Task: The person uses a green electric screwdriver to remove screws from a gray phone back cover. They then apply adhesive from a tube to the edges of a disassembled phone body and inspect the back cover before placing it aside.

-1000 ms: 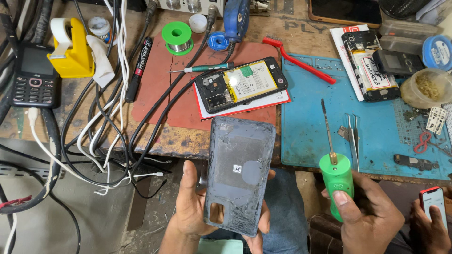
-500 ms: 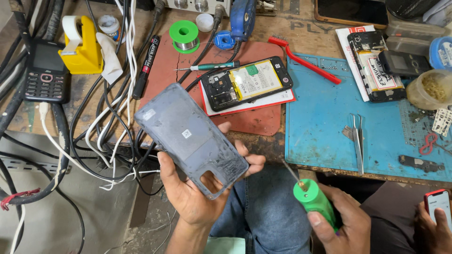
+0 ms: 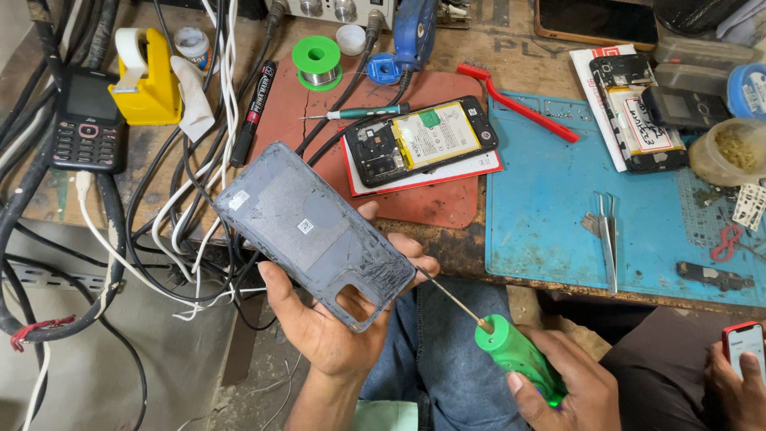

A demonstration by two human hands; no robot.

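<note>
Screwdriver point(image 3: 511, 355) tip now seemingly touches back cover point(image 3: 311, 231) edge.

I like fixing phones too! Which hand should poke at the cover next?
Probably the right hand: it grips the green-handled screwdriver, whose tip already meets the edge of the grey phone back cover. The left hand is busy holding that cover.

Grey phone back cover point(image 3: 315, 235), inner face up, tilted, green-handled screwdriver point(image 3: 511, 359) tip seemingly touching its edge.

2 opened phones point(image 3: 420, 141), 2 screwdrivers point(image 3: 511, 357), 1 back cover point(image 3: 313, 231), 1 tweezers point(image 3: 609, 239)
</note>
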